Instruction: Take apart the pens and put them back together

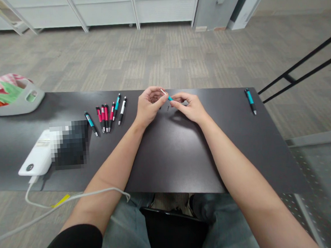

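Note:
Above the far half of the desk, my left hand (150, 105) is closed, thumb and fingers pinching a thin white pen refill (162, 91). My right hand (191, 105) is closed on a turquoise pen barrel (169, 98), whose short coloured end shows between the fingertips. Refill and barrel lie nearly in line; whether they touch is hidden by my fingers. A small grey piece (168, 108), too small to name, appears just below the barrel. Left of my left hand lie a white pen (122, 110), turquoise pens (116, 107) and several red pens (106, 117).
One turquoise pen (250, 101) lies by the right edge of the dark desk (170, 157). On the left are a white power bank (37, 155), a blurred dark object (72, 143) and a basket (36, 97) of colourful cloth. A white cable (82, 196) crosses my left forearm.

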Available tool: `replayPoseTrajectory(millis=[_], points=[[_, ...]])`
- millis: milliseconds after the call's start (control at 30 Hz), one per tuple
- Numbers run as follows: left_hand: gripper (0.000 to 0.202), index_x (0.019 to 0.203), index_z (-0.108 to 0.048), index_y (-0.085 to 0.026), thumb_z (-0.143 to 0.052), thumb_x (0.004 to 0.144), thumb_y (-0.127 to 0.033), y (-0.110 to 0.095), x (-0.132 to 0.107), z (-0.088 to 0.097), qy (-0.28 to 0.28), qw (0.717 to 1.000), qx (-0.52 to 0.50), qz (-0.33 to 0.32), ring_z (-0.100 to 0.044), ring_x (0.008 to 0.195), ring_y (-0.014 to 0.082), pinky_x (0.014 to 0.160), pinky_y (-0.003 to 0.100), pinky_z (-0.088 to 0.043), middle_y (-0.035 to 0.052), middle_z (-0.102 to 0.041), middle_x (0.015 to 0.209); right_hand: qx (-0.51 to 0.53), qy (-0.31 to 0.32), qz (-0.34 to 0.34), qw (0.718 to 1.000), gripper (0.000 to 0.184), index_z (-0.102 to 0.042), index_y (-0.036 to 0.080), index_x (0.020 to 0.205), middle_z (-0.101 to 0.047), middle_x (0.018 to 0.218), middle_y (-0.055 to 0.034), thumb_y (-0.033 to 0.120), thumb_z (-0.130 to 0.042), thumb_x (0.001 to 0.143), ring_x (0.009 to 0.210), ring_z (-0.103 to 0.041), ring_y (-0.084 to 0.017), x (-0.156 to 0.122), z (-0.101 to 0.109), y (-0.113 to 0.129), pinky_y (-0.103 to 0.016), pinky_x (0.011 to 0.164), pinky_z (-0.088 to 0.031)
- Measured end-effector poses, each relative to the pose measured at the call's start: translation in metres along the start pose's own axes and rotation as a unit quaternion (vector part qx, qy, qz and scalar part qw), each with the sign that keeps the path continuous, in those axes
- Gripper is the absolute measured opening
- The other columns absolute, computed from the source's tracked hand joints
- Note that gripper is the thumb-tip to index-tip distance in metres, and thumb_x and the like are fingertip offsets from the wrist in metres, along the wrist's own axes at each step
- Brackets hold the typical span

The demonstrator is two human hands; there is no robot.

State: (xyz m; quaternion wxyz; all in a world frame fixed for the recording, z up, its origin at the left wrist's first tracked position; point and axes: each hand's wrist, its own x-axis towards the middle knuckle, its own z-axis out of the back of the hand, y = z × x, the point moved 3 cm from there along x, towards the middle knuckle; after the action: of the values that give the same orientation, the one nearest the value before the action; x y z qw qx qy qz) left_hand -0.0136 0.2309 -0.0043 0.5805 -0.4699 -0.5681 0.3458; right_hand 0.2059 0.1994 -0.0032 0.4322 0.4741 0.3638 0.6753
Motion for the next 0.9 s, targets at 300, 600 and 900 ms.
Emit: replayPoseTrajectory(millis=[300, 600, 900], points=[[0.023, 0.122, -0.090, -0.029, -0.103, 0.107, -0.040, -0.012, -0.006, 0.004, 0.026, 0.968, 0.242, -0.062, -0.082, 0.114, 0.0284, 0.116, 0.050, -0.062, 0.0081, -0.089, 0.133, 0.102, -0.046, -0.042, 0.993, 0.070, -0.085, 0.033, 0.108, -0.090, 0.101, -0.0036, 0.092, -0.111, 0.080, 0.105, -0.088, -0.031, 0.006, 0.002, -0.003, -0.048, 0.100, -0.074], [0.012, 0.119, -0.098, -0.035, -0.095, 0.110, -0.029, -0.023, -0.023, -0.009, 0.130, 0.860, 0.492, -0.037, -0.066, 0.144, 0.0402, 0.127, 0.065, -0.042, 0.0099, -0.083, 0.156, 0.147, -0.085, -0.064, 0.983, 0.067, -0.082, 0.034, 0.104, -0.090, 0.099, -0.0007, 0.084, -0.118, 0.077, 0.113, -0.093, -0.031, 0.009, 0.004, -0.005, -0.047, 0.108, -0.078], [0.003, 0.111, -0.091, -0.032, -0.094, 0.111, -0.033, -0.024, -0.016, -0.006, 0.092, 0.924, 0.371, -0.005, -0.077, 0.133, 0.0342, 0.133, 0.061, -0.048, 0.0048, -0.093, 0.127, 0.135, -0.084, -0.064, 0.985, 0.064, -0.084, 0.033, 0.105, -0.088, 0.097, -0.0011, 0.081, -0.117, 0.079, 0.107, -0.090, -0.029, 0.007, 0.006, -0.003, -0.044, 0.105, -0.077]])
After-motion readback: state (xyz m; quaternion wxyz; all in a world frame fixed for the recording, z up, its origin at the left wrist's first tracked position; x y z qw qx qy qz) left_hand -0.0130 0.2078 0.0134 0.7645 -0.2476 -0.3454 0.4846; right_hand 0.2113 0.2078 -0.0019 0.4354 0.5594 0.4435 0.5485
